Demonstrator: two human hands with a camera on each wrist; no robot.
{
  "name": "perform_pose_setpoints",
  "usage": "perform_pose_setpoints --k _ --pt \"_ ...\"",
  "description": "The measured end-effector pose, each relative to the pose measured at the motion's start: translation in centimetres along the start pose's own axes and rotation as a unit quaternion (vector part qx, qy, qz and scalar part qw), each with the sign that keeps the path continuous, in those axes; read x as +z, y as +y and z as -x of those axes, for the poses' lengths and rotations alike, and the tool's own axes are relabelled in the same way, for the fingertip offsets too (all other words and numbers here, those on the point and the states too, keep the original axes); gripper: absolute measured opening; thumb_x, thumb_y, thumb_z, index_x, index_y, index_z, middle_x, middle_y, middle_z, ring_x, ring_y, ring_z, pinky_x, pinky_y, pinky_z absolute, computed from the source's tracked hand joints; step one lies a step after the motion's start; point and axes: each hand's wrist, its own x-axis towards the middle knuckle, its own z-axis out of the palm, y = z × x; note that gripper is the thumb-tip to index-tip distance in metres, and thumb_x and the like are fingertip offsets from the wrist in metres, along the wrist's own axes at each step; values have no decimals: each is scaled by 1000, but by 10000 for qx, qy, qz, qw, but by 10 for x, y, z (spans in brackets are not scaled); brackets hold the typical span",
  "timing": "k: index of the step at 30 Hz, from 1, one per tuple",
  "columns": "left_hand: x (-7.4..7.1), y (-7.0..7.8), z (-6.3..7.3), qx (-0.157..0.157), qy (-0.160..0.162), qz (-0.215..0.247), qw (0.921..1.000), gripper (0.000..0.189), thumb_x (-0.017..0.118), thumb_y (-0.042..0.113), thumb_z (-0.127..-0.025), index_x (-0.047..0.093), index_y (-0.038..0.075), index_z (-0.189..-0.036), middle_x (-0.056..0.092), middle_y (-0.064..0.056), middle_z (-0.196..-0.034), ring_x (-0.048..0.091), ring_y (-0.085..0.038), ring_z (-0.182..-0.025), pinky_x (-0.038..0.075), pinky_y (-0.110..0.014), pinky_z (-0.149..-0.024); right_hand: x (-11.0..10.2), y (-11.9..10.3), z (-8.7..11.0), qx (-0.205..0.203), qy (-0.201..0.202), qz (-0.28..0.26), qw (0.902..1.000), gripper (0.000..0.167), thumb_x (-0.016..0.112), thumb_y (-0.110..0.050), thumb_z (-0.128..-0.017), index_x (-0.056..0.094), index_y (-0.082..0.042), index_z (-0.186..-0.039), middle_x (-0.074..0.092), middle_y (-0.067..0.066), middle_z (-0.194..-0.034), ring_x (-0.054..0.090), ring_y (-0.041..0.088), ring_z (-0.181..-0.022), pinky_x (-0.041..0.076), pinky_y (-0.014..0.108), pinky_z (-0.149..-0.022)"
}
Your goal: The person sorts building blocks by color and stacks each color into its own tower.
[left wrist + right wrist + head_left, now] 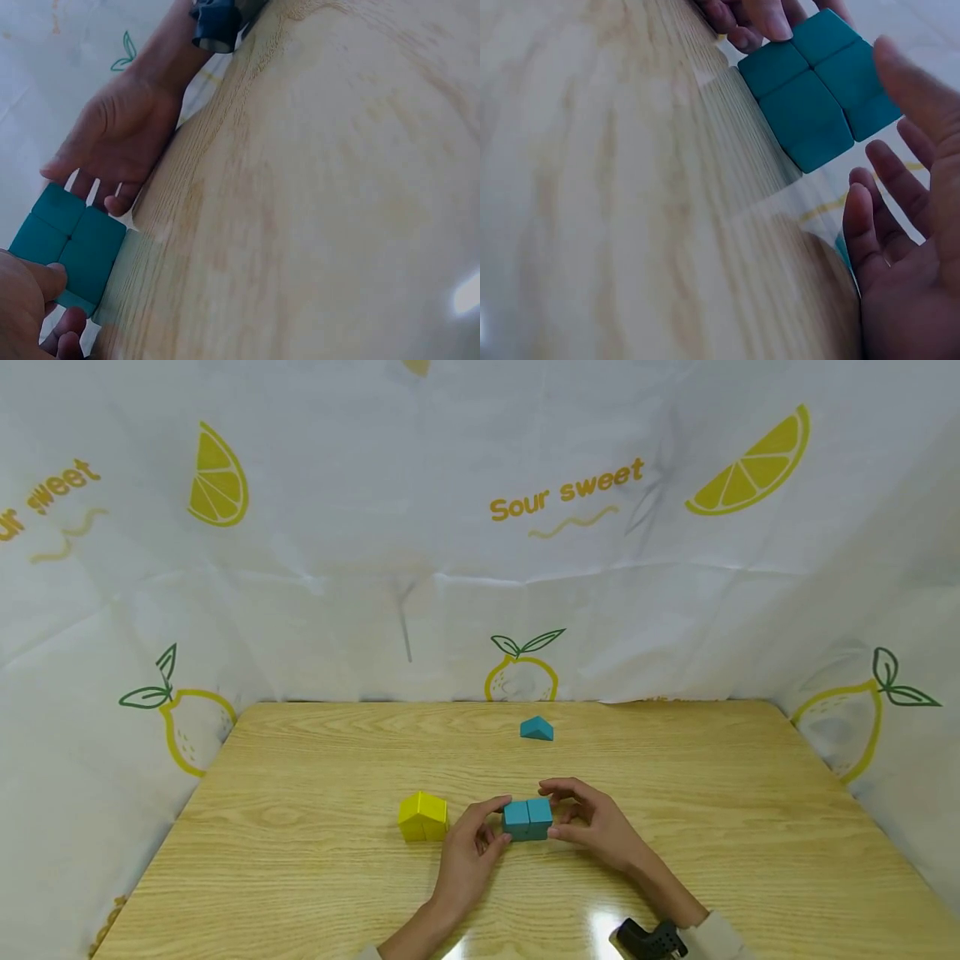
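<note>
Several teal cube-like blocks point(528, 819) stand together as a two-by-two stack on the table, their seams showing in both wrist views. My left hand point(468, 860) pinches the stack's left side, its thumb on the near face and fingers behind. The right hand point(600, 828) is curved loosely around the right side, thumb by the near corner and fingers spread. In the right wrist view its thumb point(911, 86) overlaps the stack's edge; whether it touches cannot be told. Farther back lies a teal triangular block point(537, 728).
Just left of my left hand stands a yellow house-shaped group of blocks point(422, 817). The wooden table point(300, 893) ends at a white lemon-print cloth point(337, 635) behind and at the sides. A black device point(651, 939) is at the right wrist.
</note>
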Motion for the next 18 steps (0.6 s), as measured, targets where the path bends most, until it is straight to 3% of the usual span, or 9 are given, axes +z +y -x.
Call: perform_pose_setpoints --k 5,11,18 --pt "1 -1 0 13 18 12 10000 53 73 -7 -79 59 13 -126 61 -2 -112 50 -10 -65 44 -20 -54 -5 0 -2 -23 239 -325 9992 44 62 7 -89 49 6 -131 55 23 -121 54 33 -101 50 30 -78" --pt "0 -2 1 9 7 62 10000 52 72 -5 -80 59 14 -127 61 -1 -113 49 -10 -65 44 -20 -54 -10 3 -11 92 1005 -311 9944 37 62 3 -91 52 10 -126 58 26 -114 57 23 -96 50 27 -82" --pt "0 1 1 181 94 146 9997 49 71 -4 -82 59 13 -126 61 -3 -113 51 -14 -64 43 -20 -53 -20 12 -20 10 1406 -101 9900 37 62 5 -90 52 10 -125 56 28 -114 57 19 -94 50 24 -77"
